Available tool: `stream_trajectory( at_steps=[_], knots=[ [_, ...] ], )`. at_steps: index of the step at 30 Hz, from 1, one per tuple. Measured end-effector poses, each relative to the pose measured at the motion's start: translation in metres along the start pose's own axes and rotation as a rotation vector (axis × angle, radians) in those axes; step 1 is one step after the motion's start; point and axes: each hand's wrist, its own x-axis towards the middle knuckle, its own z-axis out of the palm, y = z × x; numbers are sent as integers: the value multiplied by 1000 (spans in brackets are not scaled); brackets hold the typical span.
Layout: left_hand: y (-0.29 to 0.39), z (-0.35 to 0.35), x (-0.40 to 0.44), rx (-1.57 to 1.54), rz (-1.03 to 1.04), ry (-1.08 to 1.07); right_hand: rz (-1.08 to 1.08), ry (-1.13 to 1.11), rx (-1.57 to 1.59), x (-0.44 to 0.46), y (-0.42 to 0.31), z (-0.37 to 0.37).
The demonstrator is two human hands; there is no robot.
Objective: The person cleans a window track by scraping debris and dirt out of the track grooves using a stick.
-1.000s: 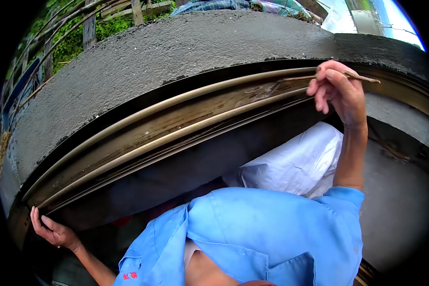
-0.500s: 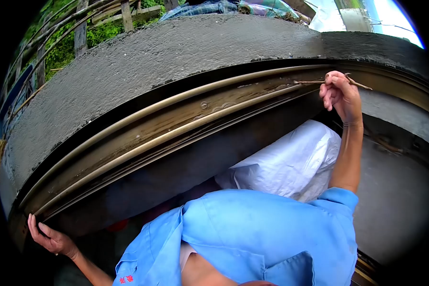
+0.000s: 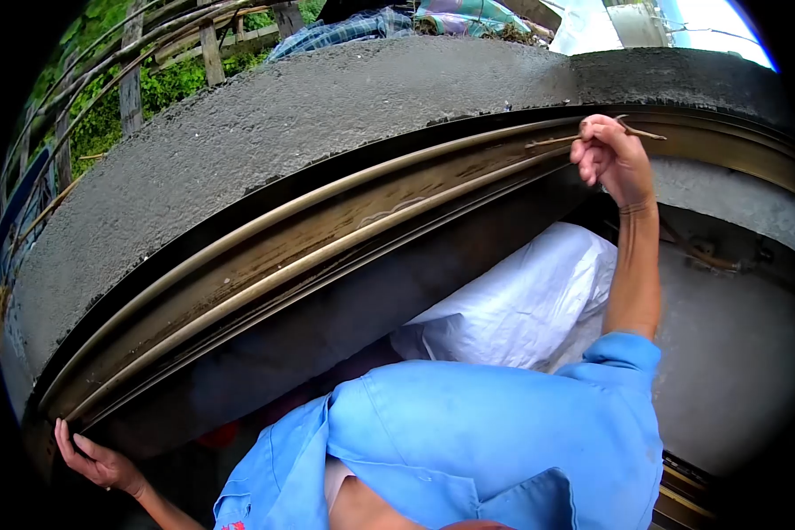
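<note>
My right hand (image 3: pixel 616 159) is closed in a pinch around a thin brown twig (image 3: pixel 552 141). One end of the twig points left over the metal window track (image 3: pixel 265 265); whether its tip touches the groove I cannot tell. The other end is forked and sticks out to the right of my fingers. Dark streaks of dirt and a wet-looking patch lie in the track's groove. At the track's far left end is my left hand (image 3: pixel 97 462), fingers stretched out, fingertips at the frame's corner.
Beyond the track runs a rough grey concrete sill (image 3: pixel 327 110). A white sack (image 3: pixel 521 300) lies below the track, near my right forearm. Outside stand a wooden fence (image 3: pixel 132 71), green plants and a plaid cloth (image 3: pixel 344 34).
My right hand, still holding the twig, appears slightly further left and higher. My view has shifted a little, and my left hand remains at the track's left end.
</note>
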Motion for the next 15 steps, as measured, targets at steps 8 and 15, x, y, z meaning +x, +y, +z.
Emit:
stream_trajectory(
  at_steps=[8, 15],
  knots=[
    [-3, 1, 1, 35, 59, 7, -8, -96, 50, -5, 5, 39],
    [-3, 1, 1, 36, 39, 1, -87, 134, -25, -14, 11, 2]
  ],
)
